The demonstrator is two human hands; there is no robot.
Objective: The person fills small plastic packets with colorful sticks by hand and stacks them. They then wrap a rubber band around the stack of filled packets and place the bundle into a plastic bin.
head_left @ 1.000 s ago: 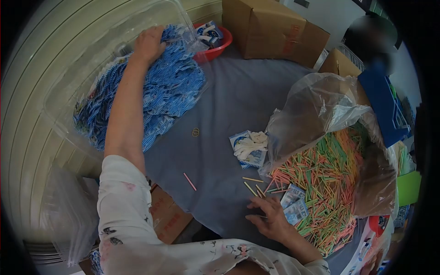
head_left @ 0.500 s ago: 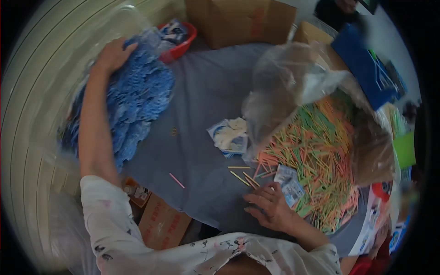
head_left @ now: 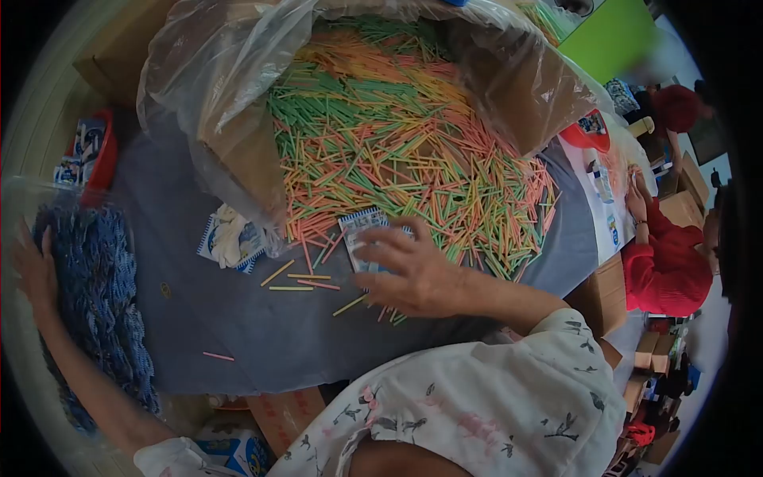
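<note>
My left hand (head_left: 36, 274) rests on the left edge of a pile of blue packets (head_left: 95, 294) in a clear container, fingers spread. My right hand (head_left: 409, 270) hovers, fingers apart, over a blue-and-white packet (head_left: 362, 230) at the front of a large heap of coloured sticks (head_left: 397, 151). Several loose sticks (head_left: 311, 277) lie on the grey cloth (head_left: 191, 318) left of this hand. Farther left, a white glove (head_left: 229, 238) lies on more blue-and-white packets. One pink stick (head_left: 218, 356) is near the cloth's front edge.
Clear plastic (head_left: 222, 87) drapes over a cardboard box around the sticks. A red basket (head_left: 102, 159) holding packets stands at the left. To the right, a co-worker in a red top (head_left: 668, 266) is beside another work surface; cartons (head_left: 600, 294) stand nearer.
The view has swung right, bringing the stick heap to the centre and the co-worker into view. My right hand is now over the packet; my left hand remains at the blue pile.
</note>
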